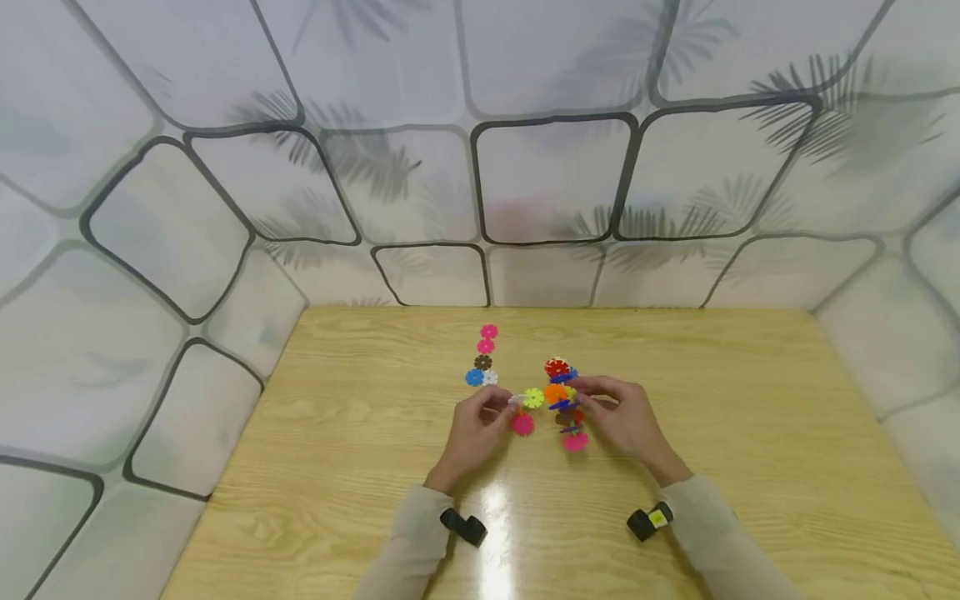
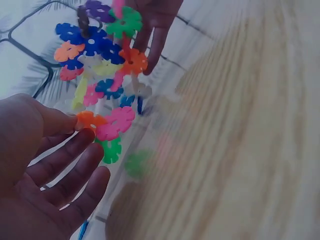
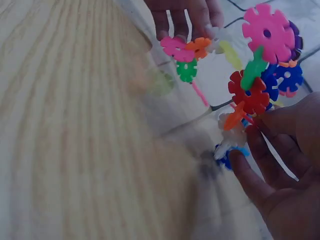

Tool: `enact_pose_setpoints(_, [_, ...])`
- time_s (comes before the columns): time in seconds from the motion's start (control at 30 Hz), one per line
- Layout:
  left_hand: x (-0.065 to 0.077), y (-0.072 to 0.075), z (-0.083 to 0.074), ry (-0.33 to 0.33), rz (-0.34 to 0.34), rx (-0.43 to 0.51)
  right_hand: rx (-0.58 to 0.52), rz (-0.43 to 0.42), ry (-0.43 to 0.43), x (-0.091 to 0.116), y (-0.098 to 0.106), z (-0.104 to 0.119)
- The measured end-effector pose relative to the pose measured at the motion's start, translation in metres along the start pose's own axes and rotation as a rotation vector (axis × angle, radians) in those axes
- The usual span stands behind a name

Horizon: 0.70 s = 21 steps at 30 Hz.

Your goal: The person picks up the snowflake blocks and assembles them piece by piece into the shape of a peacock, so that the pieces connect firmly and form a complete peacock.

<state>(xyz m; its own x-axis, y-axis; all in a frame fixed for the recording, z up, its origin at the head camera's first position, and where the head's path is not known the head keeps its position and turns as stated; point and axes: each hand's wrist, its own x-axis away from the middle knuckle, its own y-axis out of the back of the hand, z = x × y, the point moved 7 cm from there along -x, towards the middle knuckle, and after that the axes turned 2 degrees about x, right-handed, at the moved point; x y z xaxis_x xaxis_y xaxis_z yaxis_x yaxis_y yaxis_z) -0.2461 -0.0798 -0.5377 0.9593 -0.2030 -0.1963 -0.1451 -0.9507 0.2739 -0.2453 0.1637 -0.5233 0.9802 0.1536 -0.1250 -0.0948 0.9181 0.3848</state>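
Note:
Both hands hold one build of interlocking plastic snowflake discs (image 1: pixel 556 395) in many colors, raised over the table. My left hand (image 1: pixel 474 431) pinches its left arm between thumb and index finger, at an orange disc (image 2: pixel 90 120) beside a pink disc (image 2: pixel 116 123); the other fingers are spread below. On the right side, my right hand (image 1: pixel 628 422) grips the main cluster with thumb and fingers, near a red disc (image 3: pixel 248 93). A yellow-green disc (image 1: pixel 533 397) bridges the left arm and the cluster. Discs under the right fingertips are partly hidden.
Behind the left hand, a short row of discs lies on the wooden table (image 1: pixel 337 433): pink (image 1: pixel 489 332), brown (image 1: pixel 483 362), blue (image 1: pixel 474 377) and white. A patterned wall covering (image 1: pixel 555 179) borders the table's back. Black wrist cameras (image 1: pixel 464 527) are strapped over both sleeves.

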Motion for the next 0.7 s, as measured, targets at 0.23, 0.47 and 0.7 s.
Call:
enact_pose_setpoints(0.23, [0.001,-0.011,-0.003,-0.012,0.039,-0.016,-0.078,0.014,-0.114,0.005,-0.003,-0.016])
enact_pose_setpoints(0.47, [0.001,-0.016,-0.013,-0.066,0.055,-0.047,-0.071,0.009,-0.07,0.003,-0.006,-0.025])
enact_pose_setpoints(0.7, [0.004,-0.019,-0.009,-0.093,0.055,-0.071,-0.122,0.029,-0.065,0.006,-0.013,-0.035])
